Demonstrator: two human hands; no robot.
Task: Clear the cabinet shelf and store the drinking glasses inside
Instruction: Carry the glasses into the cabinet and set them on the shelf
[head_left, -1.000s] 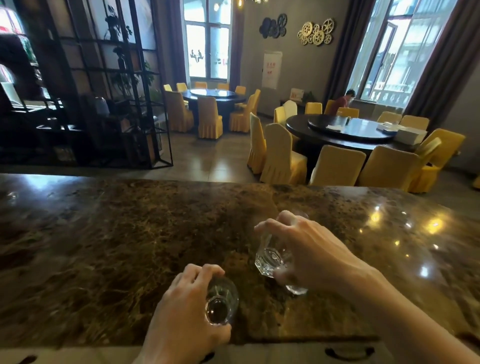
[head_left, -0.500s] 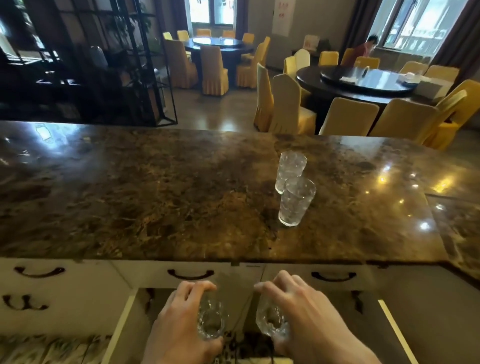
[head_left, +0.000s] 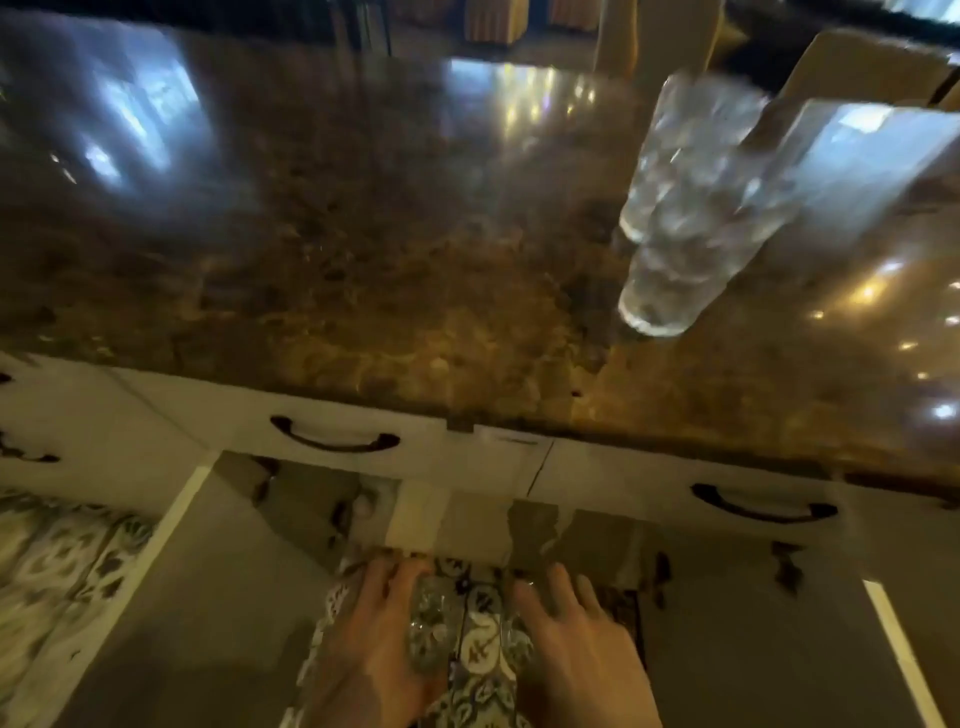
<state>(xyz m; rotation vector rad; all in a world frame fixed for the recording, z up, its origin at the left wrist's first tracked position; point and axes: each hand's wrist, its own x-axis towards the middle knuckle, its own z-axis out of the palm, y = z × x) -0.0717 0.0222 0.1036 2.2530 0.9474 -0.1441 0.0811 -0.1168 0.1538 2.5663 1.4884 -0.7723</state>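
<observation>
a: where are the hands now?

b: both are low, below the edge of the surface, in front of the open cabinet. half a second ago they were just at the surface edge, and one second ago they were on top of it, so they have come down quickly. the picture is blurred from this motion.

a: what do they hold?

b: the left hand is curled around a small drinking glass, fingers on top and the glass at the thumb side. the right hand looks curled in the same way. i see only a little shine at its fingertips, so i cannot tell for sure that it has a glass in this picture, though it carried one a moment before.

a: and the other glasses?

b: two glasses on the surface, standing close together at the right, one behind the other. they did not move.

a: what does it mean for the task?

b: i think the first pair is going into the cabinet. the patterned floor is under the hands, so they must reach forward to the shelf, which i cannot see clearly. after that, the pair on the surface is waiting.
</observation>
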